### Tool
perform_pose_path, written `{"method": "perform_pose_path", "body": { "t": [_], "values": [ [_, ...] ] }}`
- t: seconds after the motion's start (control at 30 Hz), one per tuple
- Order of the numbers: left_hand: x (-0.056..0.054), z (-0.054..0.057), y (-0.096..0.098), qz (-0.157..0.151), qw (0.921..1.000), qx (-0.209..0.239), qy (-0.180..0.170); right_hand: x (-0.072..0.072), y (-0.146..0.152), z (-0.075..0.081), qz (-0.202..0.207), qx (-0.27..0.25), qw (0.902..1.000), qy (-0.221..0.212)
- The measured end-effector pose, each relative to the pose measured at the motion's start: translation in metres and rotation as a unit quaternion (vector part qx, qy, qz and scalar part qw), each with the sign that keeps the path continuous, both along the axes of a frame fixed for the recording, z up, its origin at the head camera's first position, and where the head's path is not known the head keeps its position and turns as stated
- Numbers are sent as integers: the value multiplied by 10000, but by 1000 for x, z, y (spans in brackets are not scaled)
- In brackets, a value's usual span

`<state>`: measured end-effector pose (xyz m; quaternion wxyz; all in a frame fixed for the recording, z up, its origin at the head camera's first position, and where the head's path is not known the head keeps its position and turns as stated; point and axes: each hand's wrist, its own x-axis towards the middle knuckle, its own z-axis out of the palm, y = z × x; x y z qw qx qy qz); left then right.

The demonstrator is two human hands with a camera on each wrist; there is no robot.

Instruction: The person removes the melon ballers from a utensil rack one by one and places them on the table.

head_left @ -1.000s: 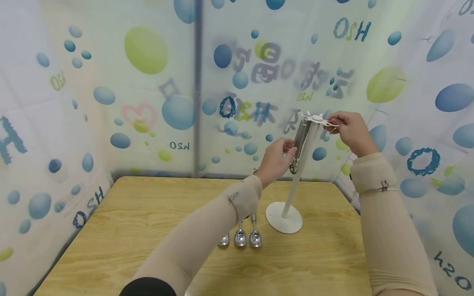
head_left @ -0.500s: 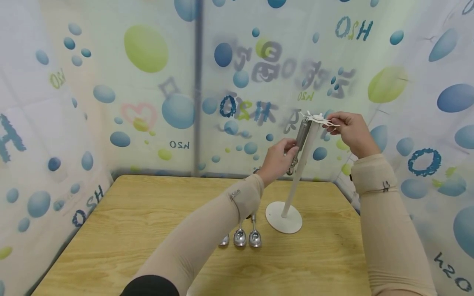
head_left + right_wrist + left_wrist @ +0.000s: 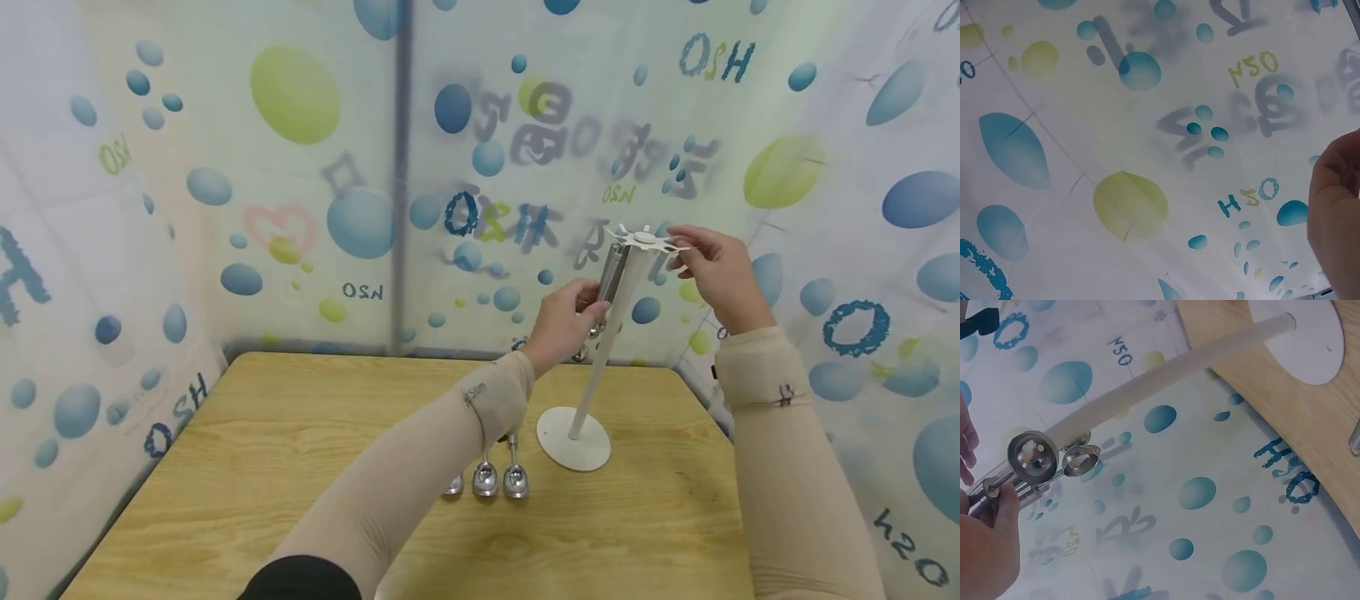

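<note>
My left hand (image 3: 561, 321) is the one near the shiny scoop (image 3: 1034, 459). My thumb and fingers pinch it by the handle. In the left wrist view the handle goes down to the lower left, into my fingers, and the round cup sticks out toward the upper right. Two more scoops (image 3: 1080, 461) are close behind it, beside the pole of the white stand (image 3: 597, 371).

In the head view all this is right of the middle of the frame. The shiny handles lean like the pole, with the cups down low. They go up to the flat white top (image 3: 643, 241), which is up and to the right of my left hand. I think that line, from cup up to top, matters most here.

My right hand (image 3: 723, 275) is on the other side, by the right arm of that top. Its fingers are bent. I can't tell if they pinch the white arm or just sit beside it.

Lower down, three scoops (image 3: 485, 481) lie on the counter (image 3: 637, 533), partly under my left sleeve.
</note>
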<state>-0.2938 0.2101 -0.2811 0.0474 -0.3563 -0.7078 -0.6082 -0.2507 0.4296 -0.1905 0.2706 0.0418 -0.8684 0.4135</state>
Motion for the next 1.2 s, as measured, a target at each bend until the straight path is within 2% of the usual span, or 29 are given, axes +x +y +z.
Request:
{"method": "perform_pose_path", "body": {
  "t": [0.23, 0.37, 0.43, 0.5, 0.7, 0.83, 1.0, 1.2],
  "values": [
    [1, 1, -2, 11, 9999, -54, -160, 10, -14, -5, -700, -199, 9925, 977],
    [2, 3, -3, 6, 9998, -62, -168, 13, -24, -8, -1060, 244, 9781, 1772],
    [2, 4, -3, -12, 9998, -61, -169, 13, -26, -9, -1235, 520, 9713, 1968],
    [2, 4, -3, -40, 9998, -44, -204, 14, -27, -9, -1336, 716, 9700, 1900],
    [3, 4, -3, -75, 9998, -62, -186, 12, -28, -9, -1387, 968, 9766, 1332],
    [3, 5, -3, -176, 9998, -70, -104, 10, -27, -9, -1358, 976, 9779, 1252],
    [2, 6, -4, -161, 9997, -36, -180, 8, -28, -8, -1332, 1020, 9795, 1113],
    [2, 9, -6, -125, 9997, 136, -176, 5, -26, -7, -1337, 1022, 9785, 1190]
  ]
}}
